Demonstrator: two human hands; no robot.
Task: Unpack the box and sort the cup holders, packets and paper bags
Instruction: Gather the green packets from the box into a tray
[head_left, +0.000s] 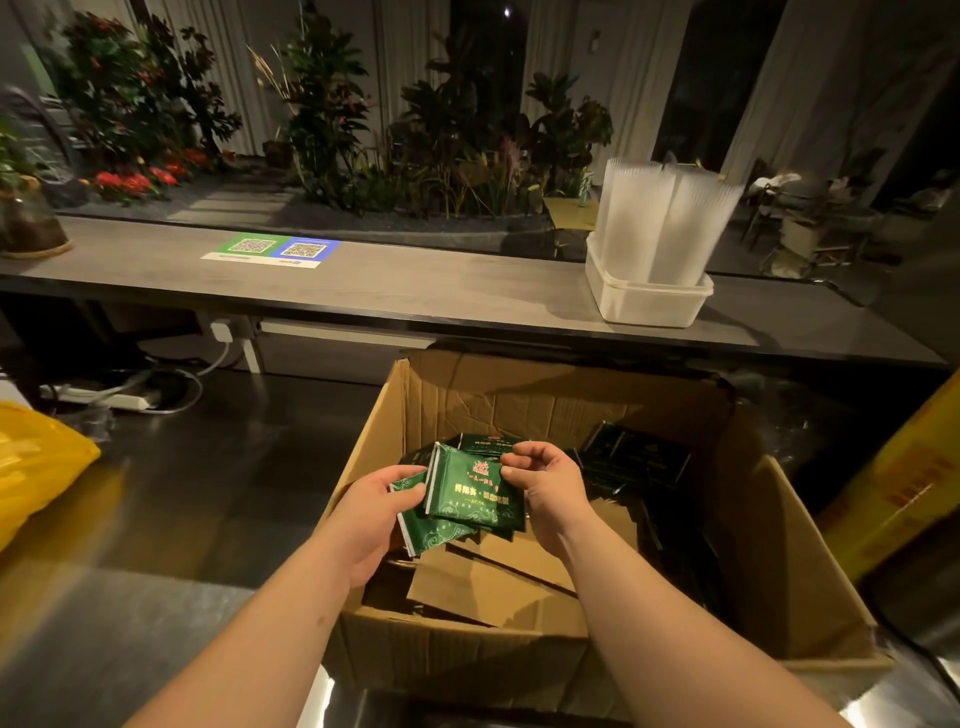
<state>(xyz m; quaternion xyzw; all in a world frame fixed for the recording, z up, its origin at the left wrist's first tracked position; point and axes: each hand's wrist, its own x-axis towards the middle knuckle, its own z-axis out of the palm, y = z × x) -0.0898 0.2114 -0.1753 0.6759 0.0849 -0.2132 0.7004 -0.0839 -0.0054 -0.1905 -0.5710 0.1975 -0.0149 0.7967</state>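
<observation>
An open cardboard box (810, 561) stands on the steel counter in front of me. Both my hands are over it, holding a small stack of green packets (467, 493). My left hand (374, 514) grips the stack from the left, thumb on top. My right hand (545, 480) pinches the top packet's upper right corner. Inside the box lie brown paper bags (483, 587) at the bottom and more dark green packets (634, 457) towards the back right.
A white tub of clear plastic cup holders (654, 249) stands on the grey shelf (415, 291) beyond the box. A yellow plastic bag (36, 467) lies at the left, a yellow carton (904, 488) at the right. Plants line the back.
</observation>
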